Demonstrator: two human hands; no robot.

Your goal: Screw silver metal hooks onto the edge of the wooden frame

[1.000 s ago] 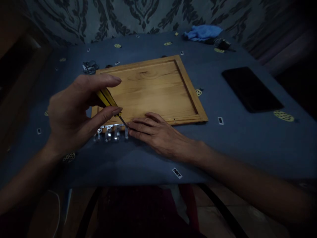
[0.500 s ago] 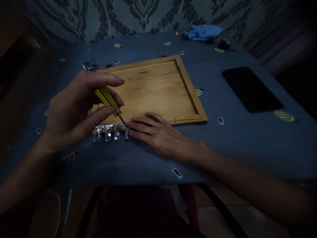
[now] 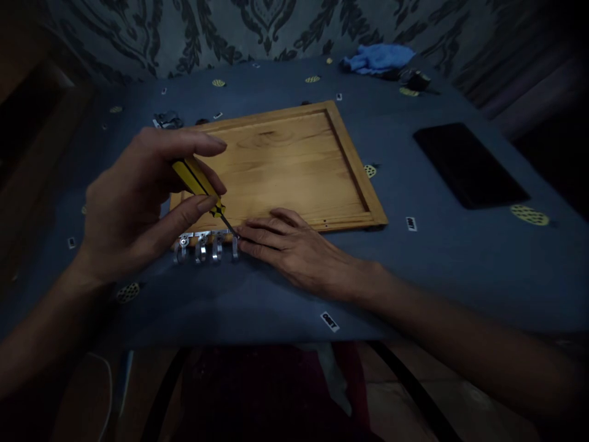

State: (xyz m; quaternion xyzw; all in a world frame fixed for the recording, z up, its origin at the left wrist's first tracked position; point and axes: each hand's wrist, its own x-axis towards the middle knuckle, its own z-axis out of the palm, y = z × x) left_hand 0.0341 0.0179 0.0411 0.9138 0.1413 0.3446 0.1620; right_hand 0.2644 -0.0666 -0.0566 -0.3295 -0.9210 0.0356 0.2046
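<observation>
My left hand (image 3: 133, 202) grips a screwdriver (image 3: 196, 180) with a yellow and black handle, thumb and fingers around it. Its thin metal shaft slants down to the right, the tip at the front edge of a framed wooden board (image 3: 280, 166). A metal hook rail (image 3: 201, 248) with several shiny curved hooks runs along that edge. My right hand (image 3: 294, 252) lies palm down across the edge, its closed fingertips at the rail's right-hand hook beside the screwdriver tip. Those fingertips hide the exact contact point.
A black tablet-like slab (image 3: 469, 166) lies on the right of the blue patterned tablecloth (image 3: 391, 270). At the back right is a blue cloth (image 3: 380, 59) with a dark object (image 3: 416, 81) beside it. Small metallic pieces (image 3: 168, 120) lie behind my left hand.
My left hand and the screwdriver handle have shifted very slightly left. The tip, the board and my right hand stay in the same place.
</observation>
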